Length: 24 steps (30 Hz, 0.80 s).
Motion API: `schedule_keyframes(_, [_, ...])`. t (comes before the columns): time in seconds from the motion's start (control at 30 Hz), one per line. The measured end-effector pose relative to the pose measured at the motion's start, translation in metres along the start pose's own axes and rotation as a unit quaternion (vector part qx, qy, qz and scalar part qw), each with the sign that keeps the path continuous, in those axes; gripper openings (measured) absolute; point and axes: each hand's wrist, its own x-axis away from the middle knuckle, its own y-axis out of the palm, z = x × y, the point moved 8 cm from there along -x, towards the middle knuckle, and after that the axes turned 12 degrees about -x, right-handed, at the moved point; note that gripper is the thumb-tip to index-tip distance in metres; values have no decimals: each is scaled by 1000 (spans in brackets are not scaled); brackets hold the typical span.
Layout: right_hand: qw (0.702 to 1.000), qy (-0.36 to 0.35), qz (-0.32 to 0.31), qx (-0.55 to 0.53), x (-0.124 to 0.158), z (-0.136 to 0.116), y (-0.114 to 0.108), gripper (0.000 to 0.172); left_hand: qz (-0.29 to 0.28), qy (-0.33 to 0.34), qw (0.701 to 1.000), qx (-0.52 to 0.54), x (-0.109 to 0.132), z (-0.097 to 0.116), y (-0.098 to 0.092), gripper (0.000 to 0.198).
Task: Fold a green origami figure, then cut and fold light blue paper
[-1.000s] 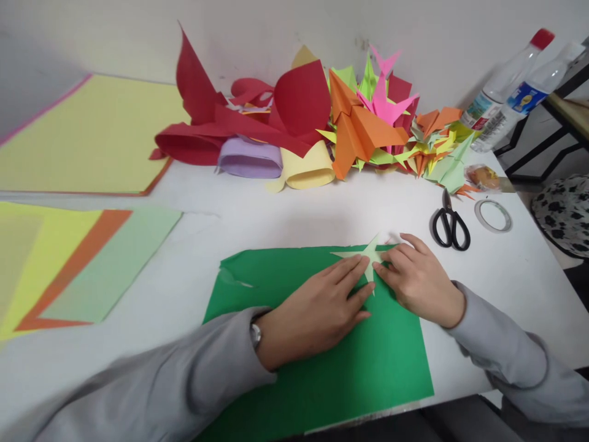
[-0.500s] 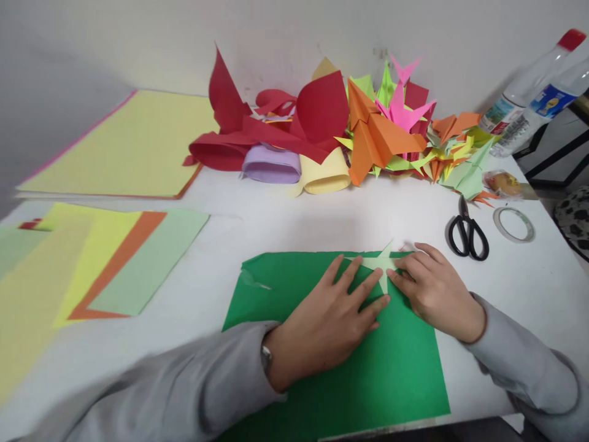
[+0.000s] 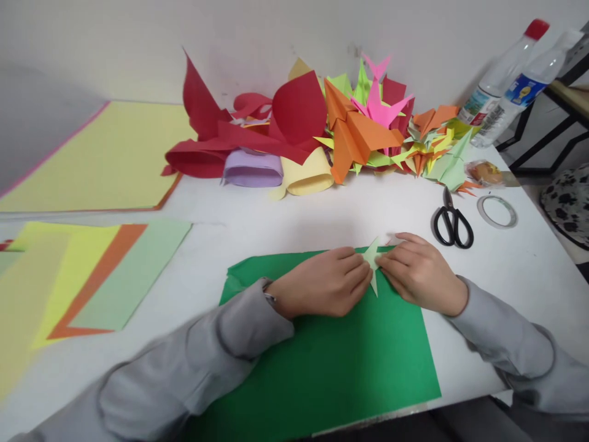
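Note:
A pale green folded paper figure (image 3: pixel 373 282) with pointed tips lies over the far edge of a green sheet (image 3: pixel 340 362). My left hand (image 3: pixel 329 279) has its fingers closed on the figure's left side, hiding that part of it. From the right, my right hand (image 3: pixel 421 273) pinches the figure near its middle, thumb and fingers together. The fingertips of both hands almost meet there. One point of the paper sticks up past the sheet's far edge and another points down toward me.
Behind the hands, folded paper pieces (image 3: pixel 359 132) pile against the wall. Black scissors (image 3: pixel 453 224), a tape roll (image 3: pixel 497 212), a wrapped snack (image 3: pixel 485 172) and two bottles (image 3: pixel 529 83) are on the right. Coloured sheets (image 3: pixel 131 279) and a large yellow stack (image 3: pixel 101 159) lie left.
My left hand has gone from spread flat beside the paper figure to closed fingers gripping its left side. My right fingers stay at it. The view has shifted slightly right.

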Motion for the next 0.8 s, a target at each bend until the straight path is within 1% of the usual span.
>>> schedule_keyframes(0.07, [1000, 4, 6, -12, -1, 1, -2, 21, 7, 5, 1000, 11, 2, 0, 1, 21])
schedule_keyframes(0.17, [1000, 8, 2, -23, -2, 0, -1, 20, 21, -6, 999, 32, 5, -5, 2, 22])
schedule_keyframes(0.33, [1000, -2, 10, 23, -2, -2, 3, 20, 49, -29, 998, 25, 7, -14, 0, 25])
schedule_keyframes(0.4, [999, -5, 19, 37, -1, -2, 5, 21, 73, -55, 995, 31, 8, -16, -2, 22])
schedule_keyframes(0.5, [999, 12, 16, 27, -1, 2, 6, 22, 88, -123, 987, 56, 9, -21, 0, 16])
schedule_keyframes(0.57, [999, 33, 13, 8, 0, 6, 6, 23, 85, -163, 981, 60, 10, -22, 5, 17])
schedule_keyframes(0.7, [995, 85, 19, -50, 1, 15, 4, 24, 71, -216, 970, 82, 9, -27, 13, 22])
schedule_keyframes(0.8, [984, 136, 4, -115, 2, 21, 6, 20, 29, -247, 960, 130, 6, -36, 19, 23])
